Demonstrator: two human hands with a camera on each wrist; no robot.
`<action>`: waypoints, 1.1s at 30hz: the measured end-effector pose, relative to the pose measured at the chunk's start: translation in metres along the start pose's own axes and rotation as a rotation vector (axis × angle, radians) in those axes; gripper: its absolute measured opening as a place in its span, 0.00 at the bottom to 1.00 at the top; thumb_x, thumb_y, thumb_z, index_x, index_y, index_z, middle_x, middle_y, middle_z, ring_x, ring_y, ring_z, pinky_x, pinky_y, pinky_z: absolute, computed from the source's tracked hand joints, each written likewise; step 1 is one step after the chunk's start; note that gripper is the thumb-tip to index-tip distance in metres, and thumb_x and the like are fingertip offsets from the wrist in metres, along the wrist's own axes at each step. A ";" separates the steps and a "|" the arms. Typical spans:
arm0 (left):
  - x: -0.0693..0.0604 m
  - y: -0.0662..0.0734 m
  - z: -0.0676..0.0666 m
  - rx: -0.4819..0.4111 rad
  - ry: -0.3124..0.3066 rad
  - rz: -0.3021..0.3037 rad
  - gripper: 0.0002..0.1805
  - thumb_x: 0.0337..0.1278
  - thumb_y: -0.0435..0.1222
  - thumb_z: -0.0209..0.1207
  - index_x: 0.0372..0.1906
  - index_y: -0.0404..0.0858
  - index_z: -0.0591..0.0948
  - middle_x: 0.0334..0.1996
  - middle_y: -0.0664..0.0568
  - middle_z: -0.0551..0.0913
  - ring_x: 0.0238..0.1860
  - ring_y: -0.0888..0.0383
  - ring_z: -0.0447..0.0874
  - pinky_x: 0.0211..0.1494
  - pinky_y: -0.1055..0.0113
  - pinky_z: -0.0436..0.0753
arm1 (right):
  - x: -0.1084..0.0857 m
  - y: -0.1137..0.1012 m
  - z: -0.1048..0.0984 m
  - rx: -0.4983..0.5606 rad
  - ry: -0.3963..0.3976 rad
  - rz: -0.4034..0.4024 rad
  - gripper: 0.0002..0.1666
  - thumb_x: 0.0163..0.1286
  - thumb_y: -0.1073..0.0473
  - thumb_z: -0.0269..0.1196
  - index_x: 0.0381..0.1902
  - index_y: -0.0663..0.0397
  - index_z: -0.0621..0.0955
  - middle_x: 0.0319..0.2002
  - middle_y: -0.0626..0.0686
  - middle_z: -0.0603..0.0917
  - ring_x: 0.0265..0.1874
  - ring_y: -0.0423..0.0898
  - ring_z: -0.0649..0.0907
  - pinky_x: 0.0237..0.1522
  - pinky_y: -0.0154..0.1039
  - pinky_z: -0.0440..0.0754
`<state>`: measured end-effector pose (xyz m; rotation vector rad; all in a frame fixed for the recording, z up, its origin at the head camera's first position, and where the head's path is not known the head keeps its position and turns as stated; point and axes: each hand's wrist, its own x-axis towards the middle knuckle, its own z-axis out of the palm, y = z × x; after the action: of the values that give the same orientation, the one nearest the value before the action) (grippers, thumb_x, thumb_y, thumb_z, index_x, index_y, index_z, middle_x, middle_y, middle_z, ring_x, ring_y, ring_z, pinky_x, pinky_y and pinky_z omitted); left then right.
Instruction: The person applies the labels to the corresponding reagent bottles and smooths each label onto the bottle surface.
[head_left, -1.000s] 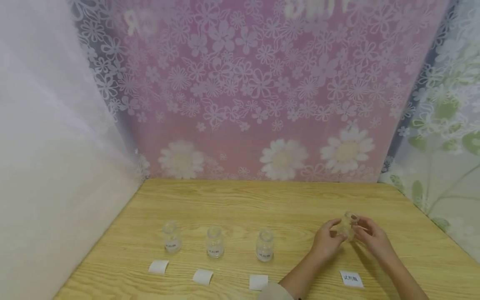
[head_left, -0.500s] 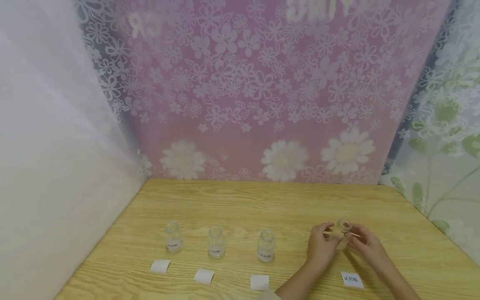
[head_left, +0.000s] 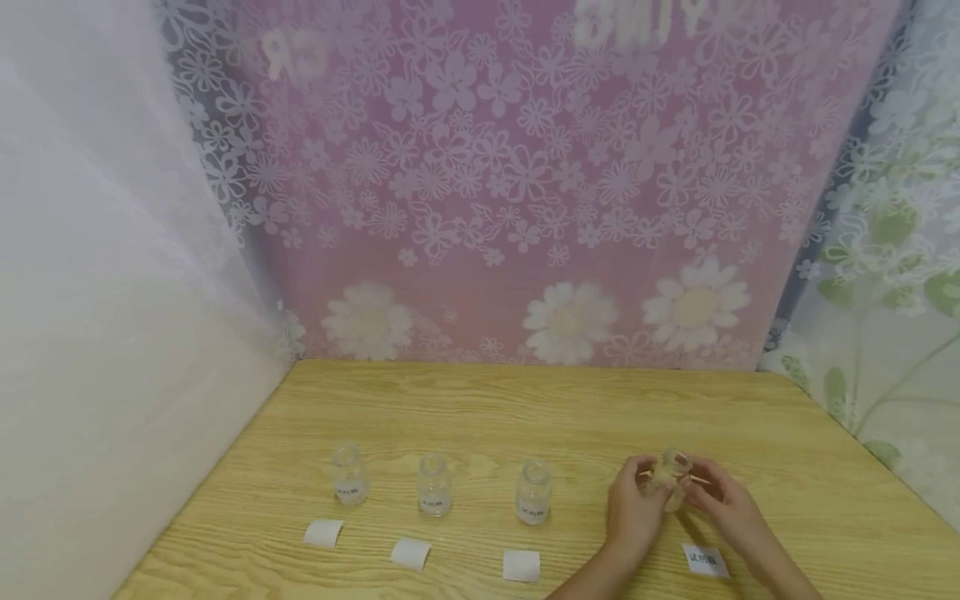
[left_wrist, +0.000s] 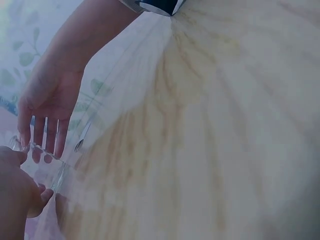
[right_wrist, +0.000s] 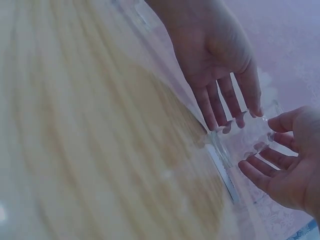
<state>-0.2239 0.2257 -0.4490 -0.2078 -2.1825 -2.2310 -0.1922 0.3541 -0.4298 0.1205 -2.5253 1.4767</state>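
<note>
Both hands meet at a small clear glass bottle (head_left: 678,462) on the right side of the table. The left hand (head_left: 633,508) grips it from the left, its thumb in front. From the other side the right hand (head_left: 726,500) holds it with thumb and fingers. The mouth of the bottle is uncovered and faces up, tilted slightly toward the right hand. In the right wrist view the clear bottle (right_wrist: 245,137) lies between both sets of fingertips. Whether its base touches the table is hidden. A white card (head_left: 705,560) with printed characters lies just in front of the hands.
Three similar glass bottles stand in a row to the left: one far left (head_left: 349,475), one in the middle (head_left: 434,485), one nearer (head_left: 533,493). Each bears a printed label. Before them lie three blank white cards (head_left: 323,532). Patterned curtains (head_left: 525,208) surround the wooden table (head_left: 480,400).
Both hands have drawn the bottle leftward and a little nearer to the person, keeping hold of it. The standing bottles and cards keep their places on the table.
</note>
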 end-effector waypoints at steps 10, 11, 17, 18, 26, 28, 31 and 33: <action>-0.008 -0.001 -0.013 0.035 0.041 0.081 0.15 0.44 0.35 0.67 0.41 0.48 0.79 0.38 0.65 0.78 0.41 0.61 0.76 0.43 0.66 0.76 | -0.004 -0.007 0.010 0.047 -0.021 0.018 0.25 0.73 0.59 0.50 0.60 0.71 0.63 0.56 0.73 0.66 0.41 0.24 0.72 0.42 0.40 0.79; -0.009 0.000 -0.014 0.031 0.039 0.076 0.15 0.44 0.35 0.67 0.41 0.48 0.79 0.38 0.65 0.77 0.41 0.61 0.76 0.43 0.66 0.76 | -0.005 -0.007 0.011 0.055 -0.023 0.022 0.25 0.73 0.59 0.50 0.60 0.71 0.63 0.57 0.73 0.66 0.41 0.24 0.72 0.42 0.40 0.79; -0.013 0.001 -0.021 0.021 0.030 0.041 0.16 0.45 0.36 0.67 0.42 0.49 0.79 0.40 0.65 0.77 0.44 0.61 0.75 0.44 0.68 0.76 | -0.006 -0.011 0.016 0.077 -0.017 0.015 0.24 0.72 0.60 0.51 0.59 0.72 0.64 0.56 0.72 0.67 0.41 0.25 0.73 0.40 0.36 0.79; -0.013 0.001 -0.022 0.020 0.031 0.045 0.16 0.45 0.36 0.67 0.42 0.48 0.79 0.40 0.65 0.77 0.44 0.61 0.75 0.44 0.67 0.76 | -0.006 -0.011 0.017 0.076 -0.015 0.011 0.24 0.72 0.61 0.51 0.59 0.72 0.64 0.56 0.72 0.67 0.41 0.25 0.73 0.40 0.35 0.79; -0.018 0.001 -0.030 -0.003 0.036 0.067 0.17 0.44 0.34 0.67 0.42 0.48 0.78 0.38 0.65 0.76 0.41 0.61 0.75 0.43 0.67 0.77 | -0.009 -0.014 0.024 0.081 -0.018 -0.018 0.22 0.71 0.64 0.51 0.58 0.73 0.65 0.54 0.70 0.69 0.41 0.27 0.74 0.39 0.34 0.79; -0.019 0.001 -0.032 -0.003 0.036 0.068 0.17 0.44 0.34 0.67 0.42 0.47 0.78 0.38 0.65 0.76 0.41 0.61 0.75 0.43 0.68 0.76 | -0.010 -0.015 0.026 0.080 -0.022 -0.035 0.21 0.71 0.65 0.51 0.58 0.74 0.65 0.53 0.70 0.70 0.41 0.27 0.74 0.39 0.34 0.79; -0.022 0.001 -0.036 -0.004 0.032 0.064 0.17 0.45 0.34 0.67 0.43 0.46 0.77 0.40 0.65 0.76 0.43 0.60 0.75 0.44 0.67 0.76 | -0.012 -0.017 0.028 0.089 -0.035 -0.052 0.21 0.71 0.66 0.50 0.58 0.74 0.65 0.53 0.70 0.70 0.41 0.27 0.74 0.39 0.36 0.80; -0.023 0.002 -0.039 -0.005 0.025 0.055 0.17 0.46 0.35 0.67 0.43 0.47 0.77 0.40 0.65 0.75 0.44 0.60 0.74 0.45 0.67 0.76 | -0.013 -0.018 0.030 0.095 -0.045 -0.062 0.20 0.71 0.66 0.50 0.58 0.74 0.65 0.53 0.70 0.70 0.41 0.27 0.74 0.39 0.37 0.80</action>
<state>-0.2039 0.1849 -0.4505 -0.2350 -2.1328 -2.1982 -0.1808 0.3191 -0.4316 0.2477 -2.4624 1.5867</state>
